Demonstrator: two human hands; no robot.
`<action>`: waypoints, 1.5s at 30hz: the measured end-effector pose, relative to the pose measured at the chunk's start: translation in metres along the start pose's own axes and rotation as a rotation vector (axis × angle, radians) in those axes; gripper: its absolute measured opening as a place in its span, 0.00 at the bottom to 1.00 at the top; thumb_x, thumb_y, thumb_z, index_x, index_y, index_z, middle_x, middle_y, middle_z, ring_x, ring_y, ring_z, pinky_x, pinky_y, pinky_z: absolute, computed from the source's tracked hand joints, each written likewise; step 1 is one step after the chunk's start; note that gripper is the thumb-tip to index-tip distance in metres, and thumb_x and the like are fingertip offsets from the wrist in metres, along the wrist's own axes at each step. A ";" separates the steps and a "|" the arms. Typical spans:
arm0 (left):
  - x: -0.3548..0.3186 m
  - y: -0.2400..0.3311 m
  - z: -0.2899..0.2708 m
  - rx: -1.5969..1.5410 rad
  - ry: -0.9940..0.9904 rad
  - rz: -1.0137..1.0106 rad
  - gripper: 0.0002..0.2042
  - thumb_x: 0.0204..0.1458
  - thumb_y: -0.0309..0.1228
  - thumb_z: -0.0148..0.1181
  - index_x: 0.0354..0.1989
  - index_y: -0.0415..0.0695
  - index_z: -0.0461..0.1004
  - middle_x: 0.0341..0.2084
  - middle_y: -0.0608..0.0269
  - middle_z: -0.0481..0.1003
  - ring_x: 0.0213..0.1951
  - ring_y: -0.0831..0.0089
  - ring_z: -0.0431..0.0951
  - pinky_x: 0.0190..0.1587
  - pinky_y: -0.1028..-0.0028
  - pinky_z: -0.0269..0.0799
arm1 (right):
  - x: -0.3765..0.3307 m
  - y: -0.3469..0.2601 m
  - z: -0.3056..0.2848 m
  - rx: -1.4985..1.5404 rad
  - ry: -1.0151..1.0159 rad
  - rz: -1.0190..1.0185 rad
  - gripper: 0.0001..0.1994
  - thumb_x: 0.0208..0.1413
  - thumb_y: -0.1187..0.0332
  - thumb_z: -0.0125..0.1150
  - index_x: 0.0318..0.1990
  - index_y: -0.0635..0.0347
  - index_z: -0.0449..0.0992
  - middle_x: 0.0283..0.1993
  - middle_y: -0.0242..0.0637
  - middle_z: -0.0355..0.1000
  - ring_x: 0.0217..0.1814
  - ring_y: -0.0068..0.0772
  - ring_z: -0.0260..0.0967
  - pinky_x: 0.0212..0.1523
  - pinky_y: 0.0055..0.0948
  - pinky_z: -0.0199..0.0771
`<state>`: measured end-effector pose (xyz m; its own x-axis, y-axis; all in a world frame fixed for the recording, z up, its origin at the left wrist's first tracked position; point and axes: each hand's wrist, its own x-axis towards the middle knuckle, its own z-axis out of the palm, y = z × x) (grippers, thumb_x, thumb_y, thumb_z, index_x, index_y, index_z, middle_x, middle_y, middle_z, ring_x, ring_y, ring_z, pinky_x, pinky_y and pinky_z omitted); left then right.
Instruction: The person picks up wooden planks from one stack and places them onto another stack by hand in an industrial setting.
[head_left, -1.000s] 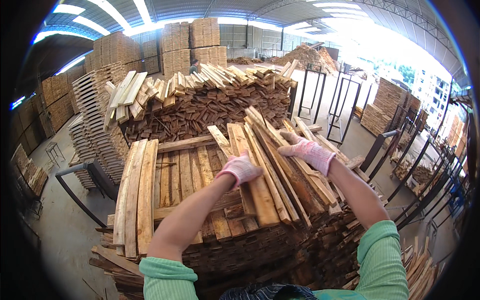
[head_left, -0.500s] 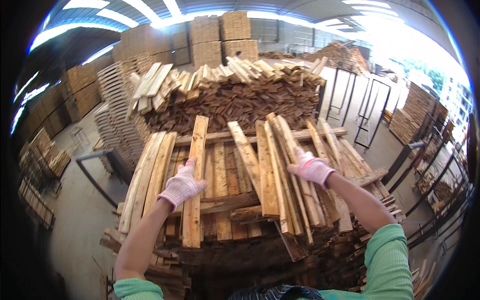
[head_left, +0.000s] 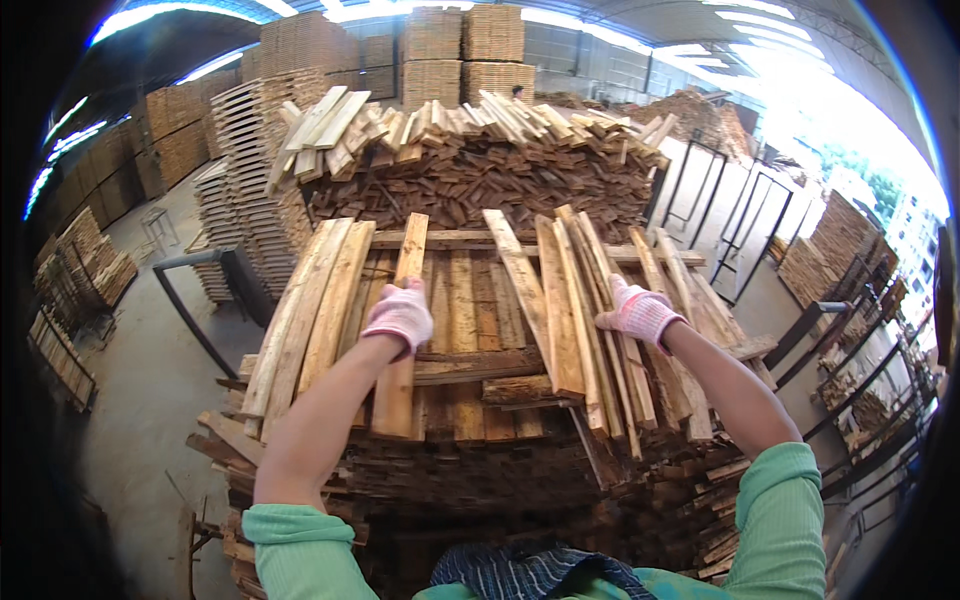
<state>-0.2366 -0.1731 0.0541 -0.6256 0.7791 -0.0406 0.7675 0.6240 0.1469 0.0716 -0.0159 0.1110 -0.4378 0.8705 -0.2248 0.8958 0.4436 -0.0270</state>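
My left hand, in a pink-and-white knit glove, is closed over a long wooden plank. That plank lies lengthwise on a layer of boards. On the right, my similarly gloved right hand closes on a narrow plank within a loose group of planks; its fingertips are partly hidden. Between my hands, a slanted plank rests with its near end against that group. Several pale planks lie side by side left of my left hand.
Crosswise wooden pieces lie under the planks. Beyond the stack stands a large heap of short boards. Black metal frames stand at right, and a dark metal post at left. A person is far back.
My view has tilted, so the stack sits higher in the picture. My left hand has slid forward and right, more squarely onto its plank. My right hand stays on the right-hand planks.
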 end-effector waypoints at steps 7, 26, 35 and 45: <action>-0.014 -0.035 -0.013 0.262 0.078 0.069 0.33 0.59 0.40 0.50 0.74 0.46 0.54 0.75 0.42 0.45 0.75 0.36 0.40 0.72 0.36 0.35 | -0.002 0.020 0.000 0.161 0.075 -0.039 0.50 0.52 0.49 0.66 0.75 0.67 0.47 0.69 0.59 0.64 0.69 0.52 0.65 0.68 0.41 0.65; -0.022 -0.081 -0.031 0.130 0.028 -0.049 0.32 0.56 0.41 0.55 0.71 0.51 0.60 0.71 0.44 0.54 0.70 0.38 0.55 0.67 0.32 0.46 | -0.027 -0.225 -0.012 0.423 -0.029 -0.286 0.37 0.61 0.56 0.56 0.71 0.69 0.51 0.52 0.71 0.71 0.59 0.48 0.74 0.55 0.52 0.74; -0.020 -0.237 -0.077 -0.143 -0.005 -0.232 0.34 0.62 0.56 0.45 0.66 0.40 0.66 0.66 0.42 0.64 0.66 0.49 0.67 0.64 0.58 0.66 | 0.044 -0.198 0.046 0.767 -0.137 -0.383 0.32 0.62 0.59 0.55 0.70 0.61 0.54 0.42 0.52 0.75 0.33 0.38 0.72 0.36 0.39 0.76; 0.000 -0.263 -0.040 -0.419 -0.207 -0.157 0.33 0.66 0.54 0.35 0.72 0.43 0.57 0.69 0.47 0.63 0.68 0.52 0.65 0.67 0.63 0.61 | 0.050 -0.261 0.063 0.666 -0.086 -0.077 0.36 0.64 0.55 0.43 0.74 0.67 0.46 0.56 0.49 0.70 0.20 0.22 0.54 0.16 0.28 0.59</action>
<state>-0.4444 -0.3398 0.0554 -0.6556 0.6997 -0.2838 0.5170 0.6899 0.5067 -0.1793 -0.1013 0.0454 -0.5190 0.8095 -0.2745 0.7304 0.2532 -0.6343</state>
